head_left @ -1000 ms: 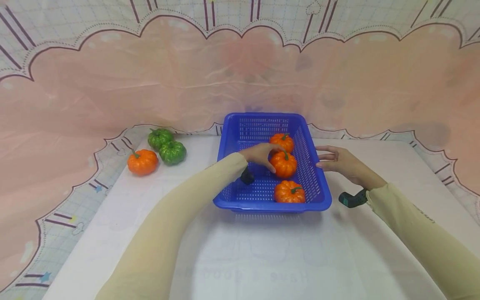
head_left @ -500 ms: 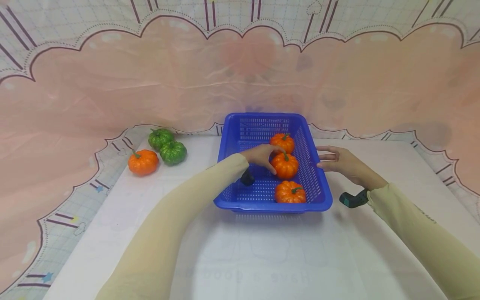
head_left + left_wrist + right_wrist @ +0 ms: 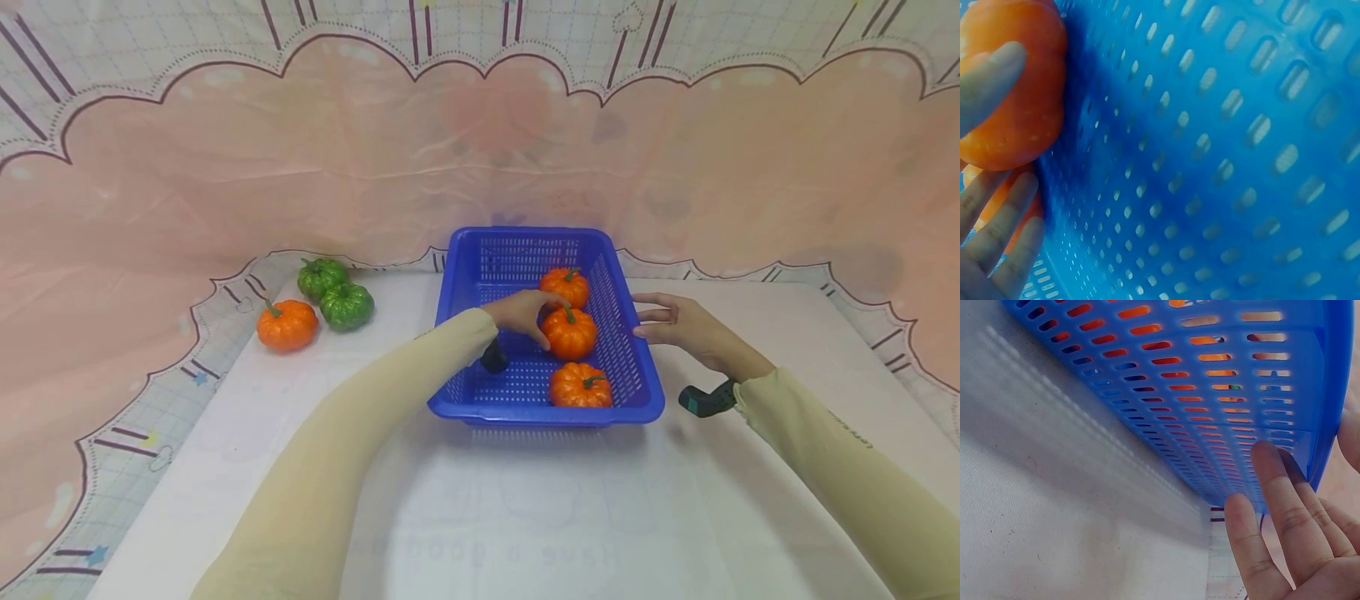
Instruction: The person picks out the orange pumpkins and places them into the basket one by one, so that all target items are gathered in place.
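Three small orange pumpkins lie along the right side of a blue perforated plastic basket. My left hand reaches into it and holds the middle pumpkin, thumb on one side and fingers on the other. In the left wrist view, the thumb overlaps that pumpkin, and the fingers extend between it and a second pumpkin partly hidden behind them. The far pumpkin and near pumpkin flank the held one. My right hand is at the basket's outer right side, its nearly straight fingers against the perforated wall.
Left of the basket on the white-covered table, another orange pumpkin sits beside two green pumpkins, a nearer one and a farther one. A patterned pink cloth hangs behind the table.
The middle pumpkin shifts very slightly, and its stem tilts a little, with my left hand staying around it. My right hand and the basket hold practically the same place.
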Demonstrator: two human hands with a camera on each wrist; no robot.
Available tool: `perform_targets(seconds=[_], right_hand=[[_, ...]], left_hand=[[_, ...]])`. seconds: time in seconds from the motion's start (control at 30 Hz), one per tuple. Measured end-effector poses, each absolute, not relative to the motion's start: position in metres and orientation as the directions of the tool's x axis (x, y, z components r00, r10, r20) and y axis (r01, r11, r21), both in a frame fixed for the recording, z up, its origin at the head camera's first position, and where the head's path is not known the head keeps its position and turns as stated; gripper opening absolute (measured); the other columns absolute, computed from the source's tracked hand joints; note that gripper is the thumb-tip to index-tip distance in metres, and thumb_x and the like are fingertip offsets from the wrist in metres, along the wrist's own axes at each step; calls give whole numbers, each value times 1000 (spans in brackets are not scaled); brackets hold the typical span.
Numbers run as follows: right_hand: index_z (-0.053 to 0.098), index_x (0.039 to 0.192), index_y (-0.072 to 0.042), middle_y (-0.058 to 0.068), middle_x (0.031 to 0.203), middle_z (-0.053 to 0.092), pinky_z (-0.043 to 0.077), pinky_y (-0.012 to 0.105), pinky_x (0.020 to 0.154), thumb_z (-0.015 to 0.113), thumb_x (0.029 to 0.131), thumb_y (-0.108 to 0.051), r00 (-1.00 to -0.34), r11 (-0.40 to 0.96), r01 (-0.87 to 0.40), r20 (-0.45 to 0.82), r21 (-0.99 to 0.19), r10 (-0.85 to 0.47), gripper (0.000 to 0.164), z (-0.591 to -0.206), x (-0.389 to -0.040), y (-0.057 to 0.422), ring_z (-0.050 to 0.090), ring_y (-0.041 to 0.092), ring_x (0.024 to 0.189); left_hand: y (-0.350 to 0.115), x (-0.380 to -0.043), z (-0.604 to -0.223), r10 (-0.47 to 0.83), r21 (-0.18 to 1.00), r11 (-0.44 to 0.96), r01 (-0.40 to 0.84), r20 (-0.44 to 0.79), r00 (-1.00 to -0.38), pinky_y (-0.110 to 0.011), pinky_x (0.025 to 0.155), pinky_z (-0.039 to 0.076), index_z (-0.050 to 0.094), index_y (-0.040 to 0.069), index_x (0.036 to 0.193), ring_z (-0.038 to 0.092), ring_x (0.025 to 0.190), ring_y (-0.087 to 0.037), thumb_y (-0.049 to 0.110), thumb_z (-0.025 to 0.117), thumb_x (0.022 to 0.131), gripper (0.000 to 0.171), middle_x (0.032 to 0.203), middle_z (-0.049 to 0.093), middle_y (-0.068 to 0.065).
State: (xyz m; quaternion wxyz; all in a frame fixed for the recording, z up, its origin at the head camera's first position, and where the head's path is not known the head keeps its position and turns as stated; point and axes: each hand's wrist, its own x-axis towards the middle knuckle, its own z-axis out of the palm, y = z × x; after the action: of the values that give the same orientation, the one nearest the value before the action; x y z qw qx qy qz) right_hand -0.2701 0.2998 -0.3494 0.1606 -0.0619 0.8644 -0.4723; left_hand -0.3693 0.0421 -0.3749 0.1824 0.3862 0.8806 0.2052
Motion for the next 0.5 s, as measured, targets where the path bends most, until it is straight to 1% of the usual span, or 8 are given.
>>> perform_targets(seconds=[0.07, 0.3, 0.5], right_hand=[[21, 148, -2, 31, 141, 40, 35, 57, 106, 61, 91, -23, -941, 545, 44, -218, -837, -260, 73, -349, -270, 300, 46, 46, 125], [20, 148, -1, 31, 141, 39, 37, 55, 105, 60, 91, -22, -940, 542, 33, -210, -840, -267, 72, -349, -271, 301, 46, 46, 125], [21, 148, -1, 31, 140, 41, 37, 55, 105, 60, 92, -23, -940, 543, 28, -206, -839, -271, 72, -350, -271, 301, 50, 44, 122]], left_hand=[[42, -370, -376, 752, 507, 621, 598, -170, -637, -31, 113, 34, 45, 8, 137, 48, 128, -22, 15, 81, 73, 74, 138, 52, -10], [42, -371, -377, 747, 541, 618, 571, -177, -641, -31, 107, 42, 45, 8, 137, 52, 122, -23, 8, 80, 73, 73, 139, 51, -11], [41, -370, -377, 732, 544, 631, 553, -181, -657, -31, 106, 42, 45, 9, 137, 53, 121, -23, 8, 79, 74, 72, 136, 53, -11]])
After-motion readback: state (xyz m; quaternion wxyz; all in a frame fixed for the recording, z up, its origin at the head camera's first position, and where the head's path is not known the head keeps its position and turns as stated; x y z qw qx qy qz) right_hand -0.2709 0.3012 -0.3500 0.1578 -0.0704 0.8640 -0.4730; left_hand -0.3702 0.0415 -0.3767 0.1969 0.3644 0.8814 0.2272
